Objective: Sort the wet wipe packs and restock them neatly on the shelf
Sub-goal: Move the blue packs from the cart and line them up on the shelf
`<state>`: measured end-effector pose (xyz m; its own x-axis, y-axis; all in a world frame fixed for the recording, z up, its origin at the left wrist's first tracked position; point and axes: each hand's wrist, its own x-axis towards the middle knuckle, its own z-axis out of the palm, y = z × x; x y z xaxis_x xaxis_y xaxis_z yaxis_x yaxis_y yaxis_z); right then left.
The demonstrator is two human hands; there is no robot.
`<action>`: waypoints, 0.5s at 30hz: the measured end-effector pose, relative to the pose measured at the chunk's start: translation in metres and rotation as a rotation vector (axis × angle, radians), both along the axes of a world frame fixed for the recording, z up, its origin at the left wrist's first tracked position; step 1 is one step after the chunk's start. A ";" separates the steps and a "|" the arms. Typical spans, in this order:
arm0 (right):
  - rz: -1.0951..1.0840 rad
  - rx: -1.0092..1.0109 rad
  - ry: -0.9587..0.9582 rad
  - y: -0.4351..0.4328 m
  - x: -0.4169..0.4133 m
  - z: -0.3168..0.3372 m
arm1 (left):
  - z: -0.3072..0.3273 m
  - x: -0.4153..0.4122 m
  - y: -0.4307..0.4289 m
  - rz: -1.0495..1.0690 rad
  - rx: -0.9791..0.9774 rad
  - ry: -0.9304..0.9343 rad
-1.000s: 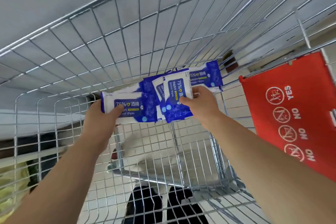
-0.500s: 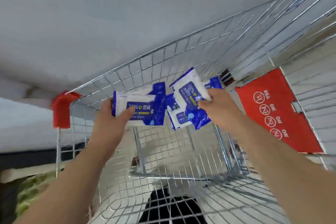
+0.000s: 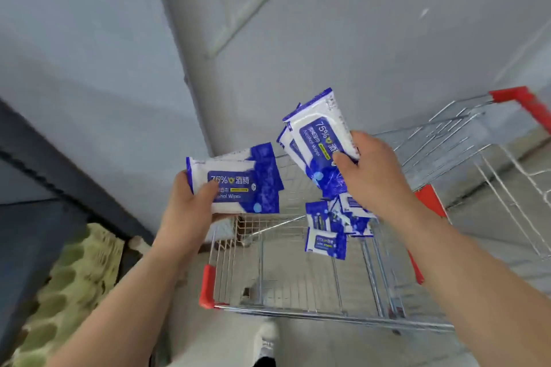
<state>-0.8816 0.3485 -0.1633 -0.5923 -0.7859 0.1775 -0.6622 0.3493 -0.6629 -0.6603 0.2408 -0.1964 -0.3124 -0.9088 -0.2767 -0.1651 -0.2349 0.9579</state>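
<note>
My left hand [image 3: 187, 211] grips a blue and white wet wipe pack [image 3: 238, 179] by its left end, held flat above the wire shopping cart [image 3: 298, 286]. My right hand [image 3: 372, 173] holds a tilted bunch of the same packs [image 3: 319, 134], thumb across the front one. Below that hand, several smaller blue packs [image 3: 326, 241] lie or hang inside the cart basket.
The cart has red corner guards [image 3: 207, 286] and a red handle [image 3: 524, 104]. A grey wall and column [image 3: 238, 39] rise behind it. A dark shelf edge [image 3: 59, 176] and a green patterned mat [image 3: 68, 286] sit at lower left. A white shoe [image 3: 267, 337] shows below the cart.
Both hands have lifted their packs up out of the cart basket. The view has swung up and left, so the wall and column now fill the top.
</note>
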 end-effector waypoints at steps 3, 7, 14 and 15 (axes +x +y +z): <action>0.068 -0.059 0.000 0.003 0.052 0.047 | 0.046 0.057 0.020 0.030 -0.075 -0.013; 0.171 -0.123 0.007 -0.009 0.122 0.103 | 0.096 0.135 0.028 0.105 -0.206 -0.034; 0.303 -0.279 -0.025 -0.057 0.262 0.179 | 0.166 0.280 0.006 0.243 -0.311 0.099; 0.319 -0.300 -0.045 -0.067 0.286 0.188 | 0.173 0.306 -0.001 0.259 -0.327 0.106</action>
<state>-0.5957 0.2816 0.0245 -0.3411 -0.8483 0.4051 -0.6738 -0.0799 -0.7346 -0.3541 0.2395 -0.0235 -0.0733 -0.9955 0.0603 -0.0368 0.0631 0.9973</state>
